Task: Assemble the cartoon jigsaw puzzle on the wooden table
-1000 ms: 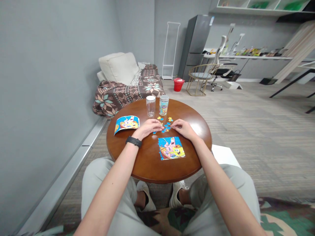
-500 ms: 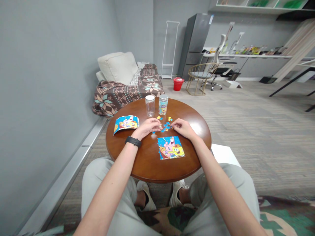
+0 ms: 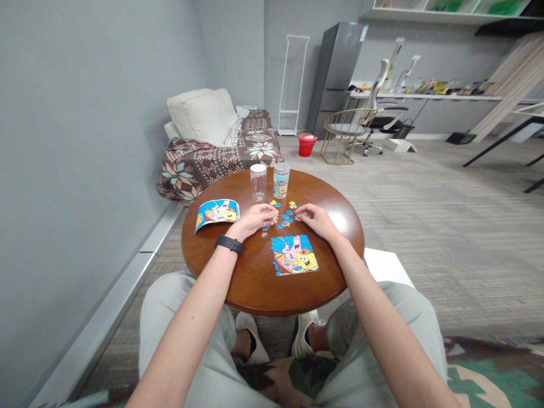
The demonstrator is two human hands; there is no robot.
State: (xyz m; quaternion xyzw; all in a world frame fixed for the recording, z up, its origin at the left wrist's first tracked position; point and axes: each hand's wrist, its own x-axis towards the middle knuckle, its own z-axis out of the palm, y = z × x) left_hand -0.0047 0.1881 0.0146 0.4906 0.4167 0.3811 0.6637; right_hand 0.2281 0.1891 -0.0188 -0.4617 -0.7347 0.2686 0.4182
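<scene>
Loose jigsaw puzzle pieces (image 3: 288, 217), blue and yellow, lie scattered between my two hands on the round wooden table (image 3: 255, 283). My left hand (image 3: 259, 218), with a black band on its wrist, has its fingers bent and drawn together around a small pale-yellow puzzle piece (image 3: 276, 216). On the other side of the pile, my right hand (image 3: 317, 220) is closed at the fingertips, touching the pieces' edge; what it pinches is too small to make out. Nearer me lies a joined cartoon puzzle (image 3: 294, 255), its left edge jagged.
A curled picture sheet (image 3: 217, 214) with the same cartoon lies at the table's left. Behind the pieces stand a clear jar (image 3: 259, 184) with a white lid and a printed jar (image 3: 281, 182). Beyond are a covered sofa (image 3: 221, 153) and a red bin (image 3: 306, 145).
Both hands stay over the same spots, with only slight finger movement. The whole view has shifted very slightly; the joined puzzle and jars keep their places on the table.
</scene>
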